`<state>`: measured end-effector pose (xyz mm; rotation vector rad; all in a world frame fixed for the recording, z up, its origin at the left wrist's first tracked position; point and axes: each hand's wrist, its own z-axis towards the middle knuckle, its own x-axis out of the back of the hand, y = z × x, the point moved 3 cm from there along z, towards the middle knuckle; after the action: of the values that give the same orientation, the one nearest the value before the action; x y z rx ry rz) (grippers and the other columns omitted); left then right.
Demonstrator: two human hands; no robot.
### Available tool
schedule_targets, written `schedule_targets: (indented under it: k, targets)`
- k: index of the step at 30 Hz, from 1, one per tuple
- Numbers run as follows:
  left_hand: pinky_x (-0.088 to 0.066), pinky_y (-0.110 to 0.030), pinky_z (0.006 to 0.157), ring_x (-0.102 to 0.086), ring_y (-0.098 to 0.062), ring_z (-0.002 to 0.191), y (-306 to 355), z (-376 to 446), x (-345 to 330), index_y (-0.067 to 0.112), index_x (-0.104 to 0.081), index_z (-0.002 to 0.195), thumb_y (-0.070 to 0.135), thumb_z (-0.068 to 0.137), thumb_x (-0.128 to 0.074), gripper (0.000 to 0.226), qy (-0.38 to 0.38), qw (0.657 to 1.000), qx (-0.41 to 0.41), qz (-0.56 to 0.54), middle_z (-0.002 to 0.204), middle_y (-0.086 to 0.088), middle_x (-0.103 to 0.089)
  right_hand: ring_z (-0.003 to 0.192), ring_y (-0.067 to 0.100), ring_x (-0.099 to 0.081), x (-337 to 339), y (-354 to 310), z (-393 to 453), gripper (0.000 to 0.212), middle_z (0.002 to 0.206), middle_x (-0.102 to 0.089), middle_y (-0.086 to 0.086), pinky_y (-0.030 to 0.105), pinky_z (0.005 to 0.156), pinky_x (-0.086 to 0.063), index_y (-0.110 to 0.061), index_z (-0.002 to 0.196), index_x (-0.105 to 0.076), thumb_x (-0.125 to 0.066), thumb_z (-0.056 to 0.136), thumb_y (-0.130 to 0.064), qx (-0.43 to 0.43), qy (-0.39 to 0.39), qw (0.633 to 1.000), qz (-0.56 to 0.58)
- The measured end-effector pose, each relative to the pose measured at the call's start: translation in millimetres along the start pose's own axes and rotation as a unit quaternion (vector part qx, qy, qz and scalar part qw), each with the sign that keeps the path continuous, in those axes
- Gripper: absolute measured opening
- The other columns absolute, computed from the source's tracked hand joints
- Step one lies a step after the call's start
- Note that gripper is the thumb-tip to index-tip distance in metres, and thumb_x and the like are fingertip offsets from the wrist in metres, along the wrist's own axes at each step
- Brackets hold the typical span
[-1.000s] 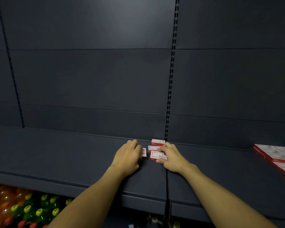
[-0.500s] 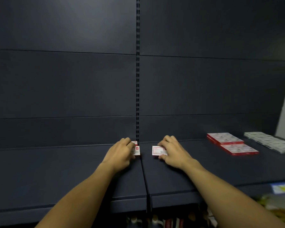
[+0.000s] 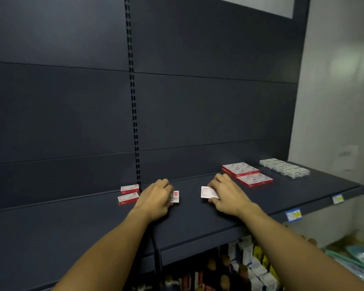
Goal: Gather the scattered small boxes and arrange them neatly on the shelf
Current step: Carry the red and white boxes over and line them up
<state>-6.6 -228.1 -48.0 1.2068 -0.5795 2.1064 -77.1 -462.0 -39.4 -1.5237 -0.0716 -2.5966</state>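
Forearms reach in from the bottom of the view over the shelf point(image 3: 198, 223), and below its front edge sit packaged goods too dim to name. Half a second ago the hands sat close together at the slotted upright; now they are apart on the right-hand shelf section, each with a box. By my reading, the pair has been split off and is being carried toward the tidy group on the right.

The left hand point(image 3: 156, 197) curls over a small box point(image 3: 175, 198), grasping it with the fingers; only the box's right end shows. The right hand point(image 3: 225, 195) pinches a second box point(image 3: 207, 192) between thumb and fingertips, its white label up. Both boxes are at shelf level; whether they rest on it or are just lifted I cannot tell.

Just left of the left hand, by the upright point(image 3: 135, 131), lie two loose red boxes point(image 3: 128, 195), one behind the other, not yet gathered. That makes four scattered boxes in view: two held, two waiting.

Farther right, beyond the right hand, is a red stack point(image 3: 247, 174), a neat flat block whose count I cannot read. At the far end lies a row of pale boxes point(image 3: 285, 168), about six, touching side by side. Two price tags point(image 3: 293, 215) hang on the shelf's front lip.
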Motion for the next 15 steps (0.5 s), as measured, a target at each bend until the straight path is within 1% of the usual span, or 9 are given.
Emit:
schedule_targets:
  k: [4, 9, 15]
  targets:
    - [-0.047, -0.032, 0.09, -0.049, -0.017, 0.106, 23.6, 19.4, 1.8, 0.019, -0.058, 0.12, 0.032, 0.092, -0.065, 0.032, -0.007, 1.0, -0.004, -0.001, 0.115, 0.005, -0.049, 0.114, 0.018, -0.043, 15.9, 29.8, -19.1, 0.044, 0.119, -0.048, -0.002, 0.033, 0.101, -0.041, -0.018, 0.124, -0.057, -0.065, 0.087, -0.041, -0.047, -0.013, 0.998, -0.033]
    - [-0.048, -0.032, 0.089, -0.049, -0.017, 0.105, 63.7, 39.6, 0.8, 0.018, -0.057, 0.121, 0.029, 0.092, -0.062, 0.032, -0.026, 0.999, -0.026, 0.014, 0.116, 0.004, -0.049, 0.117, 0.022, -0.044, 35.1, 68.8, -48.9, 0.04, 0.12, -0.049, 0.003, 0.035, 0.1, -0.042, -0.015, 0.117, -0.059, -0.064, 0.086, -0.039, -0.097, -0.031, 0.993, -0.054]
    - [-0.047, -0.031, 0.09, -0.051, -0.017, 0.107, 114.2, 60.2, 0.5, 0.018, -0.057, 0.124, 0.03, 0.093, -0.063, 0.033, -0.021, 0.999, -0.032, 0.011, 0.118, 0.003, -0.05, 0.118, 0.023, -0.045, 64.8, 105.5, -82.8, 0.046, 0.126, -0.048, 0.003, 0.037, 0.102, -0.044, -0.014, 0.123, -0.058, -0.065, 0.086, -0.041, -0.129, -0.035, 0.988, -0.076]
